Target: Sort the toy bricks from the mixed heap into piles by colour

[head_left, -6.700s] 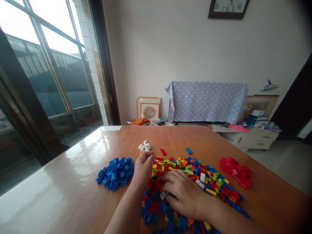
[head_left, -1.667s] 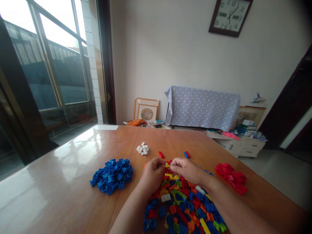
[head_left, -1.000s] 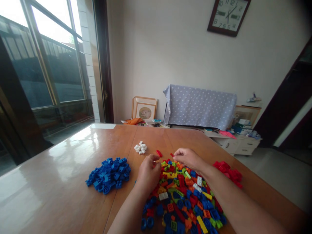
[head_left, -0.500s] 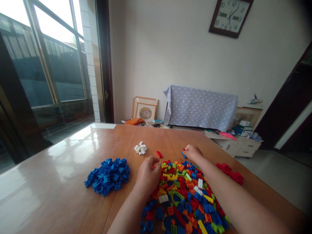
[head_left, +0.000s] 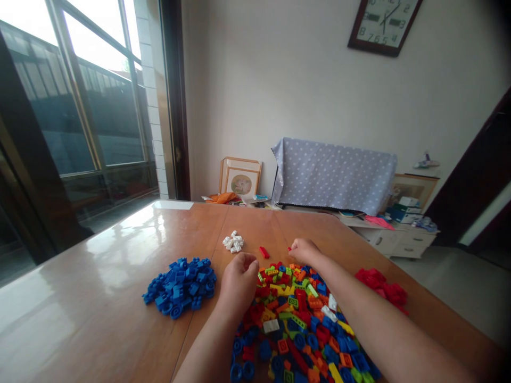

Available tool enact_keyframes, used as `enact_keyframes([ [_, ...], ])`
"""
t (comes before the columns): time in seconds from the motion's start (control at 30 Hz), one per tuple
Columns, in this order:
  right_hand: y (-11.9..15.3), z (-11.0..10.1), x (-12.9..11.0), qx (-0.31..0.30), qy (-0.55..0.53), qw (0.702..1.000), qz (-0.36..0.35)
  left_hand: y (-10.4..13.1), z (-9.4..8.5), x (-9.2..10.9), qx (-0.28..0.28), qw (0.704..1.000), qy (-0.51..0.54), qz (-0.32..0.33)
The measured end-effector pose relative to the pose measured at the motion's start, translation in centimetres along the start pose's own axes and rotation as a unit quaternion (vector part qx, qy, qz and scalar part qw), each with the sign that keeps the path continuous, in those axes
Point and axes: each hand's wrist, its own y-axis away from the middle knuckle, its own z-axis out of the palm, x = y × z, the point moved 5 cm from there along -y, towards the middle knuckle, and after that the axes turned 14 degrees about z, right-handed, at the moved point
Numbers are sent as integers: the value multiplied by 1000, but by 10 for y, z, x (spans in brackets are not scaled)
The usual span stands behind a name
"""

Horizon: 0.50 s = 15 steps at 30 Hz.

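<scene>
Centre right: your right hand [head_left: 305, 251] pinches a small red piece [head_left: 289, 249] just beyond the mixed bricks [head_left: 301, 300] on the desk [head_left: 120, 298]. Centre: your left hand [head_left: 238, 279] has curled fingers; any grip cannot be told. Your right forearm [head_left: 371, 308] hides part of the mixed bricks. A loose red brick [head_left: 264, 252] lies between hands; blue bricks [head_left: 181, 287], left.

Square dark-framed wall clock [head_left: 384, 25], cut off by top edge. Grey-blue white-dotted cloth [head_left: 335, 175] draped over wide object, behind table. Wood-framed picture [head_left: 241, 183] leaning near plain pale wall [head_left: 255, 80]; crumpled orange fabric [head_left: 222, 198] before it. Bright pink fabric [head_left: 379, 222] on low white drawer cabinet [head_left: 407, 243], beside stacked boxes [head_left: 404, 211].
</scene>
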Motion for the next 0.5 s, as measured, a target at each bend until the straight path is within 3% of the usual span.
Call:
enact_keyframes([
  [0.27, 8, 18, -63, -44, -40, 997, -46, -1, 0, -5, 5, 1000, 23, -2],
  [0.5, 14, 17, -78, -52, -52, 996, -58, -1, -5, -4, 32, 999, 38, -20],
])
